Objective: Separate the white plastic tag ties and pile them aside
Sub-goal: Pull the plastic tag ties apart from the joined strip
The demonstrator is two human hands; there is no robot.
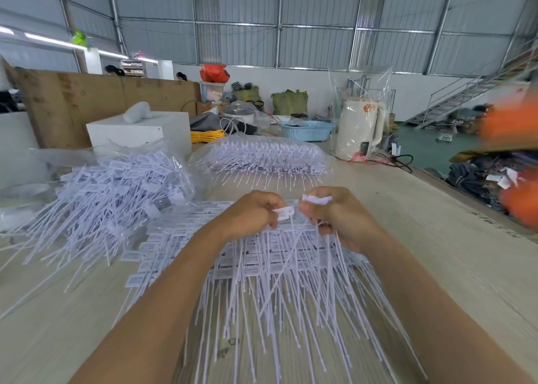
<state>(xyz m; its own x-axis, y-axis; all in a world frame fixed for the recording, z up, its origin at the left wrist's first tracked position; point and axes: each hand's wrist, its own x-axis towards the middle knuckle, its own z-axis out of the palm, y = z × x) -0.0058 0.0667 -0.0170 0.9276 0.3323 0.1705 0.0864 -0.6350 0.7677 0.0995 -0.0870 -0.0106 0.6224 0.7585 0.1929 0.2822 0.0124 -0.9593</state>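
Both hands pinch tag heads at the centre of the frame. Left hand (250, 211) holds one white tag (283, 212) between thumb and curled fingers; right hand (334, 214) pinches a second tag (317, 199) at its fingertips, with the lower fingers curled around thin tails. The two tags sit just beside each other, apart by a small gap.

Step in hand, as judged: one tie is being parted from the joined sheet of ties (276, 267), which lies flat on the table (436, 252) under and below the hands, tails fanning toward the bottom of the frame. The next move likely calls for pulling the two heads apart until the link snaps, then carrying the freed tie to the loose pile (110, 191) at centre left. Long tails may snag on neighbouring ties, so the pull should run along the tails.

Pose: both forearms enter from the bottom edge and converge, wrists raised slightly above the sheet, knuckles facing up.

A further bagged stack (262, 156) of unseparated ties lies above the hands, well apart from them. Whether the sheet is touched by the right palm cannot be told.
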